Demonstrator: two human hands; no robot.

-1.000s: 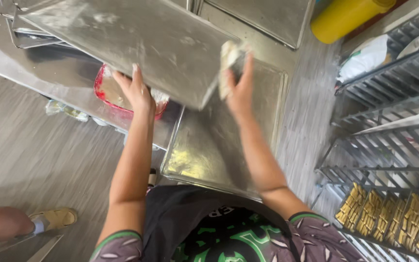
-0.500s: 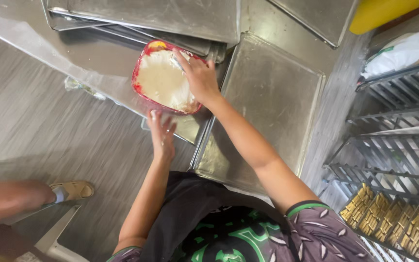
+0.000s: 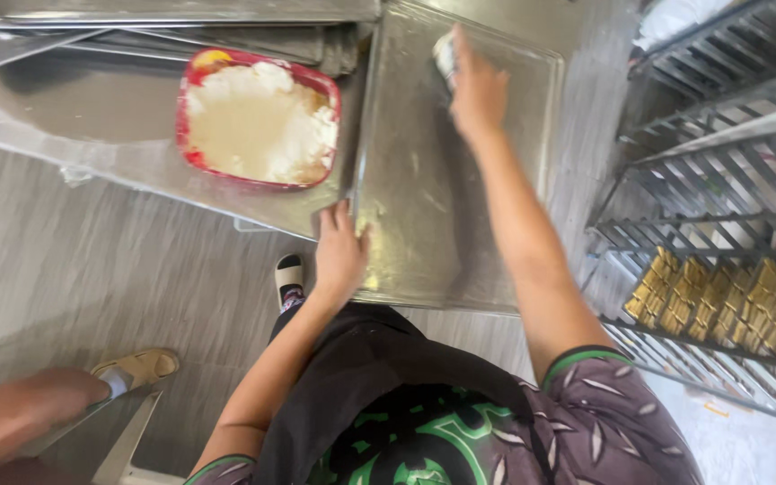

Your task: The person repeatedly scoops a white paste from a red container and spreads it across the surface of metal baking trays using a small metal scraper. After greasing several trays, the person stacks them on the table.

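Note:
A large metal baking tray (image 3: 424, 207) lies flat on the steel table. My left hand (image 3: 339, 251) rests on the tray's near left edge, fingers spread. My right hand (image 3: 476, 85) is at the tray's far end, pressing a small pale wad (image 3: 445, 54), which looks like a cloth or paper, against the metal. A red tub (image 3: 192, 144) filled with a pale creamy paste stands on the table just left of the tray.
Several more metal trays (image 3: 163, 36) are stacked at the table's far edge. A wire rack (image 3: 720, 180) stands on the right, with golden baked pieces (image 3: 729, 296) on a lower shelf. Another person's leg and sandal (image 3: 136, 366) are at lower left.
A second ago both hands held a tray tilted up. Half a second ago the right hand was over the red tub. Now it presses the wad on the flat tray, the left hand on its edge.

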